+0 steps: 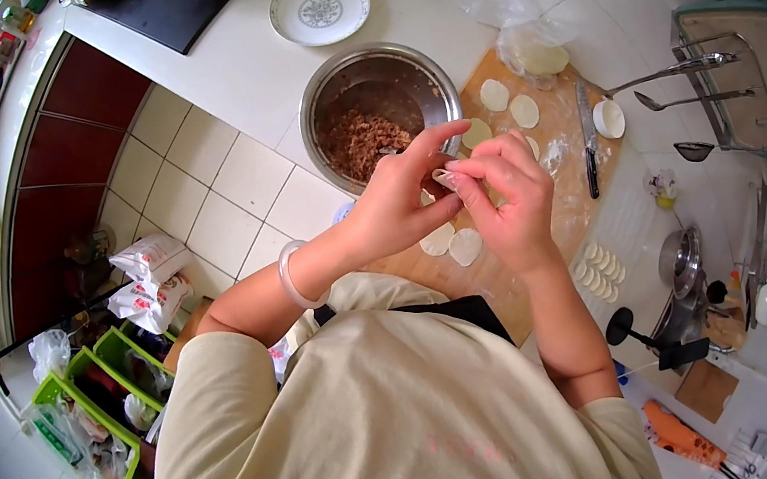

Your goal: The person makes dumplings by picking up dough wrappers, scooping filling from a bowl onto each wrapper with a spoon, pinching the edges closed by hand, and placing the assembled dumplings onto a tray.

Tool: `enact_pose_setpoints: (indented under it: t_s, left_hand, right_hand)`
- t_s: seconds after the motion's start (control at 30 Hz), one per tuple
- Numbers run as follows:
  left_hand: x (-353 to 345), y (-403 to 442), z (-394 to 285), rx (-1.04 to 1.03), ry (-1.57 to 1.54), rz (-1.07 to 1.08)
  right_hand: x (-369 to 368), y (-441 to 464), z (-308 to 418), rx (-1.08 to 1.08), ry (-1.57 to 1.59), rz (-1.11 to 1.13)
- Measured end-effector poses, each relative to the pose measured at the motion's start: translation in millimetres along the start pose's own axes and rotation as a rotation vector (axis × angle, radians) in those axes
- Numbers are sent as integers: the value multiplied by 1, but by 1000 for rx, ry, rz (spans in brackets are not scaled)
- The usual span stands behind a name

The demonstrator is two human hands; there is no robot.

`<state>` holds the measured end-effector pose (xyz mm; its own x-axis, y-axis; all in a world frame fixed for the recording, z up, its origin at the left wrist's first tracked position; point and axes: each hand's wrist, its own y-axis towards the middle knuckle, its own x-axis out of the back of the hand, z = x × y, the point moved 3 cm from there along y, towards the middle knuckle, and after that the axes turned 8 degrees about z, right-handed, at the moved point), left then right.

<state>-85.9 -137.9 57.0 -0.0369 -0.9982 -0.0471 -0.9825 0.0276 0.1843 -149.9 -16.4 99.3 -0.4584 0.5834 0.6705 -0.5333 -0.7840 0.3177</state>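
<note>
A small folded piece of dough [442, 175] is pinched between my two hands, above the near edge of a steel bowl. My left hand [401, 191], with a pale bangle on its wrist, has its fingers bent round the dough's left side. The fingertips of my right hand [510, 193] press its right side. Brown minced filling [367, 141] lies in the steel bowl [313, 109]. Several flat round wrappers [524, 111] are spread on the floured wooden board [571, 178], some partly hidden under my hands.
A knife [589, 144] and a small white bowl [609, 118] are at the board's right side. Rows of folded dumplings [599, 272] sit beyond it. A patterned plate [320, 9] stands behind the steel bowl, and a plastic bag [531, 32] holds dough.
</note>
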Motion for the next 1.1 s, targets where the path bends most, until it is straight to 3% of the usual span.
enact_pose_setpoints:
  t_s: [0.57, 0.73, 0.8, 0.87, 0.93, 1.1]
  left_hand:
    - [8, 6, 2, 7, 50, 14]
    - [9, 7, 3, 73, 49, 60]
    - [7, 7, 14, -107, -535, -29]
    - [10, 2, 19, -54, -581, -31]
    - [9, -2, 22, 25, -619, -65]
    - [3, 0, 19, -55, -638, -96]
  right_hand:
    - [2, 16, 4, -17, 15, 63]
    - [-2, 21, 2, 77, -49, 43]
    - [2, 21, 7, 2, 67, -33]
    - [4, 17, 2, -70, 186, -107]
    - [3, 7, -8, 8, 161, -170]
    - [5, 0, -12, 53, 116, -212]
